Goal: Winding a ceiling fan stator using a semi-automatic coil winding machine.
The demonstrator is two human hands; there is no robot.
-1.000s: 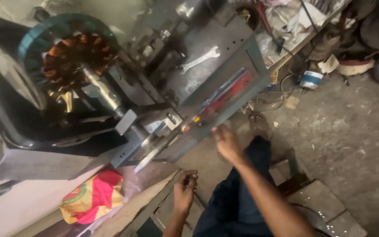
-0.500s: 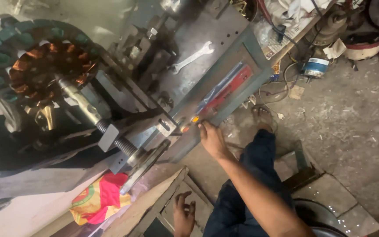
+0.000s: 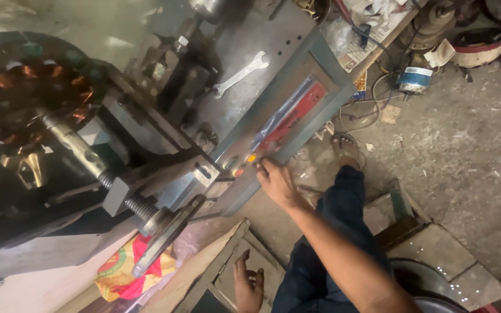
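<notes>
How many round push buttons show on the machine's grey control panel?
2: an orange round button and a red round button below-left of it, both by the right hand; its fingertips may hide others.

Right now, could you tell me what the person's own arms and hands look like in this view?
Both are bare: the right hand and its forearm carry no sleeve, glove, watch or band as far as the picture shows. The left hand is also ungloved, with its arm out of frame. No rings are visible, though the picture is soft. Dark blue trousers cover the leg below.
</notes>
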